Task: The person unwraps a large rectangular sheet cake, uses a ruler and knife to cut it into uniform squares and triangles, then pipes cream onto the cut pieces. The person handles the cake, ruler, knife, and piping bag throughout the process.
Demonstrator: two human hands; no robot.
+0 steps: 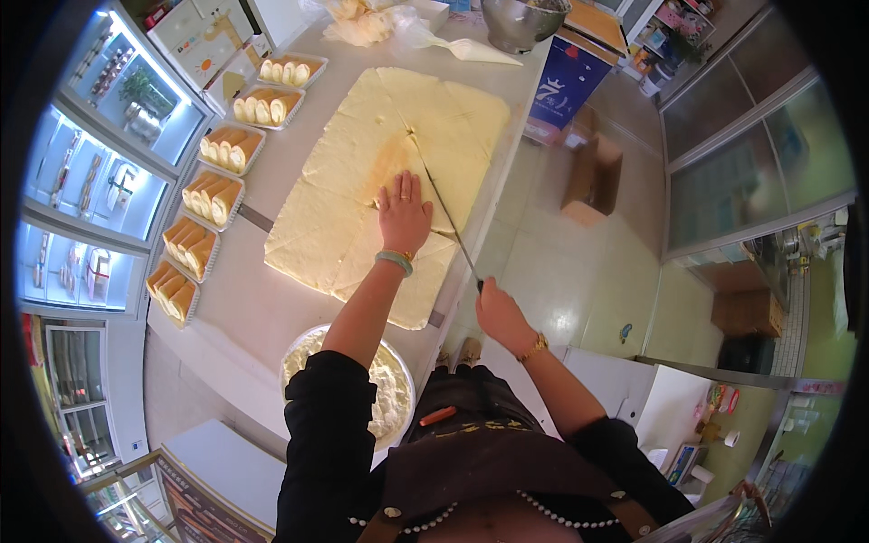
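A large pale sponge cake sheet (339, 183) lies on the worktable, with cut lines running across it. My left hand (406, 216) rests palm down on the cake, its fingers slightly apart and holding nothing. In my right hand (504, 315), at the table's near right edge, is the dark handle of a long thin knife (449, 216). The blade slants over the cake's right part, its tip close to the middle, beside a browner patch. Whether the blade is sunk in the cake cannot be told. A white bowl of cream (390, 400) stands partly under my left forearm.
Several clear trays of cream-filled cake rolls (234, 146) line the table's left side. At the far end are a filled piping bag (468, 51) and a metal mixing bowl (523, 24). An open cardboard box (590, 183) sits on the floor at right.
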